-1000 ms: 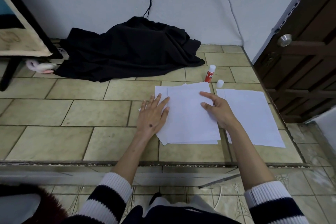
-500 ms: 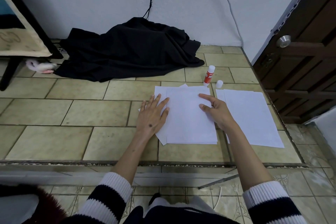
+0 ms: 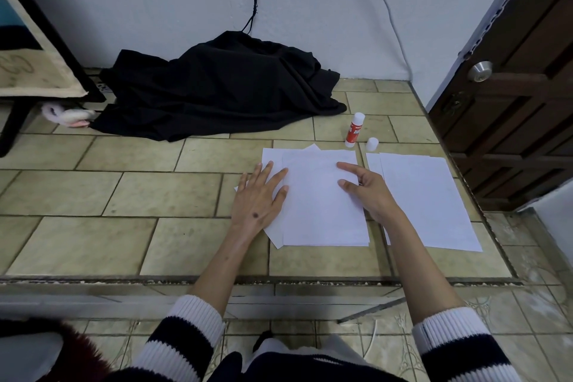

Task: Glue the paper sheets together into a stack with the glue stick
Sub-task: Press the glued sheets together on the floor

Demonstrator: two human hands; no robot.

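A stack of white paper sheets [image 3: 319,214] lies on the tiled floor, its lower sheets sticking out at the left and top. My left hand [image 3: 257,195] rests flat with spread fingers on the stack's left edge. My right hand [image 3: 367,187] presses its fingertips on the top sheet's right side. A second pile of white sheets [image 3: 428,201] lies just to the right. The red and white glue stick [image 3: 355,130] stands upright beyond the stack, uncapped, with its white cap [image 3: 372,144] beside it.
A heap of black cloth [image 3: 217,87] lies by the white wall with a cable hanging above it. A dark wooden door [image 3: 508,96] stands at the right. A black-framed stand [image 3: 18,77] is at the left. A step edge [image 3: 217,282] runs across below the papers.
The top sheet has slid left and squared up with the stack under my hands. My right hand moved slightly down and left on it; my left hand stayed put.
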